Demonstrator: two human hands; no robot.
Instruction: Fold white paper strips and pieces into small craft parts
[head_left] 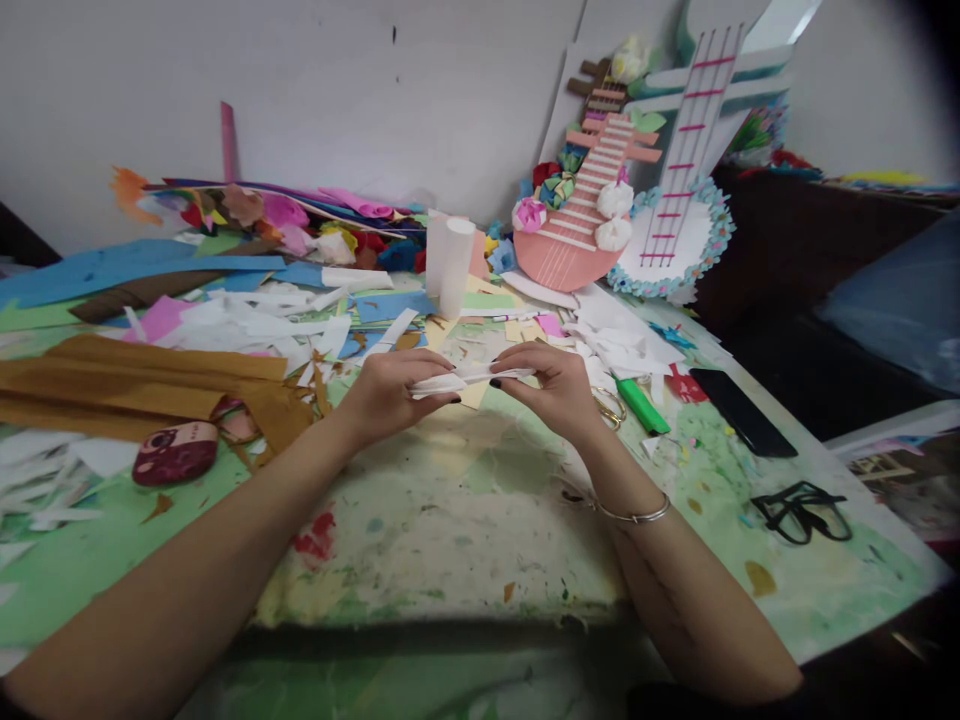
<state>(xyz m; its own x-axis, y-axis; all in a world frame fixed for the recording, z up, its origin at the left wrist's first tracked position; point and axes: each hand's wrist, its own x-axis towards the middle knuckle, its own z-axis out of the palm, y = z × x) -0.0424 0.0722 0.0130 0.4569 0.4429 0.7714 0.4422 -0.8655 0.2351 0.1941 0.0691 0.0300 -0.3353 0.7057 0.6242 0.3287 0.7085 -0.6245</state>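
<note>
Both hands pinch a folded white paper strip [474,376] above the middle of the table. My left hand [390,392] is closed on its left end, thumb below and fingers on top. On the right end, my right hand [547,385] grips in the same way, with a bracelet on that wrist. The strip's ends are partly hidden by the fingers. Gold-handled scissors [611,408] lie just right of my right hand, beside a bright green tube-like object [642,406]. Behind the hands stands a white paper roll [456,268].
Brown crepe paper [142,385] and a dark red rounded case [175,453] lie to the left, among white scraps [240,322]. A black phone [742,412] and black glasses [802,512] are at the right. Paper instruments [577,225] lean on the wall.
</note>
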